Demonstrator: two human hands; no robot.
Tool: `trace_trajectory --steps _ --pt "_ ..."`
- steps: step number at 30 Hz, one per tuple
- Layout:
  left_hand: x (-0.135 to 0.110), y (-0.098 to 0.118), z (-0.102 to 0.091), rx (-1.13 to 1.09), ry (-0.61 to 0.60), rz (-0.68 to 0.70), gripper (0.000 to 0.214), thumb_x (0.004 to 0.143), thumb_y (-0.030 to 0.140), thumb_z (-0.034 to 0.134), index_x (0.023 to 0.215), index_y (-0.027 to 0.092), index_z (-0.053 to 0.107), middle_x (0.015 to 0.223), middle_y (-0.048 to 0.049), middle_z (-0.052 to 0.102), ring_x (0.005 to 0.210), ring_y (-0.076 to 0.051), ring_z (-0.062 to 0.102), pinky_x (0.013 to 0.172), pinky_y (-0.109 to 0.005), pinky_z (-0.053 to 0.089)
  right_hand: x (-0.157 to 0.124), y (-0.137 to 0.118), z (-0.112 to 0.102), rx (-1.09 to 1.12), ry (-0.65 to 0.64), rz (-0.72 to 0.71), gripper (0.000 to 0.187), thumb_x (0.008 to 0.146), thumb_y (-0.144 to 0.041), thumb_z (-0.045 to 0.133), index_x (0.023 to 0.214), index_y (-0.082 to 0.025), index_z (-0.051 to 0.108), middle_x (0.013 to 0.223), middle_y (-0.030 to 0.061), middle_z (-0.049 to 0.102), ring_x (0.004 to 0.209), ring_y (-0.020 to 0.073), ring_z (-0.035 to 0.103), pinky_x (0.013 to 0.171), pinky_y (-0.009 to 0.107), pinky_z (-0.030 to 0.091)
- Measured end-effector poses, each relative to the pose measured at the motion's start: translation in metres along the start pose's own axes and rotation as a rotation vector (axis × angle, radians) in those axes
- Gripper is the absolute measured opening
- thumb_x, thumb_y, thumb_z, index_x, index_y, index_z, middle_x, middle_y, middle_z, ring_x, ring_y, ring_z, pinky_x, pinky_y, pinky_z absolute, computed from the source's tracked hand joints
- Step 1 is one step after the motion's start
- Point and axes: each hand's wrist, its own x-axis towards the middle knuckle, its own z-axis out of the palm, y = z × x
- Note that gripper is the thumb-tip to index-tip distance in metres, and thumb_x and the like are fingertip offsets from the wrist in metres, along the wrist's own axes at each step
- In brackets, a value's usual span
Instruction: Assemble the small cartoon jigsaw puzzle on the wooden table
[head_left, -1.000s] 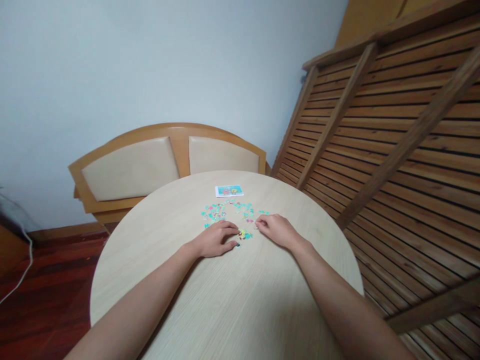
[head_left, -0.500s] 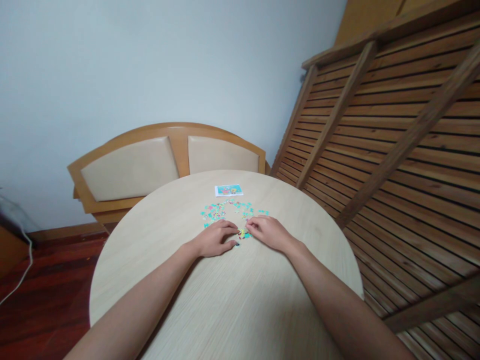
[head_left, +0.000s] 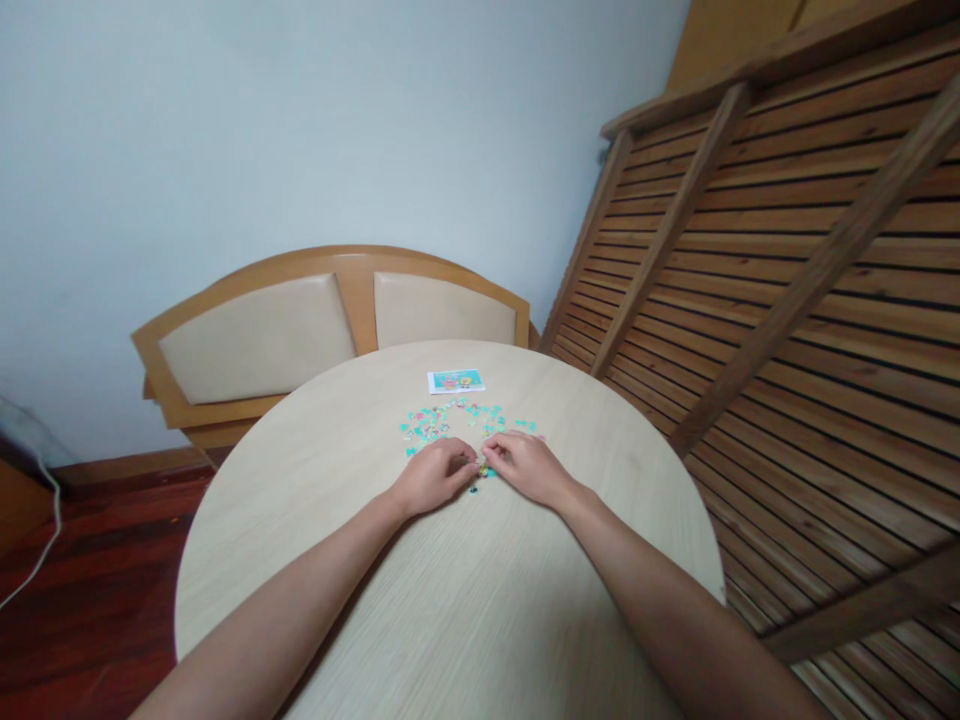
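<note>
Small jigsaw puzzle pieces [head_left: 431,424], mostly teal with some pink and yellow, lie in a loose arc on the round table [head_left: 450,600]. Nearer to me is a small yellow-and-teal cluster of jigsaw pieces [head_left: 485,471], partly covered by my fingers. My left hand [head_left: 435,478] has its thumb and forefinger closed at the cluster's left edge. Opposite it, my right hand [head_left: 527,466] pinches what looks like a jigsaw piece, largely hidden by the fingertips. One dark piece [head_left: 473,489] lies just below the left fingertips.
A picture card [head_left: 457,381] with a teal cartoon scene lies beyond the pieces. Behind the table stands a wooden bench back [head_left: 356,300] with cream panels against the wall. A large slatted wooden frame [head_left: 750,300] leans on the right. A white cable [head_left: 56,520] hangs at far left.
My left thumb and forefinger have come together from a more spread pose. My right hand has shifted slightly left, so the fingertips of both hands are closer together over the cluster.
</note>
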Motion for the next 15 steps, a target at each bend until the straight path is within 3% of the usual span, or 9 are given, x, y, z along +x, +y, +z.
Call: trace_trajectory --steps 15 --pt "-0.0004 0.0012 -0.0026 0.042 0.035 -0.079 0.022 0.094 0.035 0.050 0.088 0.019 0.065 0.089 -0.0046 0.070 0.085 -0.019 0.063 0.077 -0.029 0.046 -0.0008 0.0024 0.0013 0.120 -0.020 -0.059 0.017 0.096 -0.028 0.053 0.092 -0.020 0.067 0.091 0.0043 0.071 0.088 0.0169 0.063 0.082 0.028 0.045"
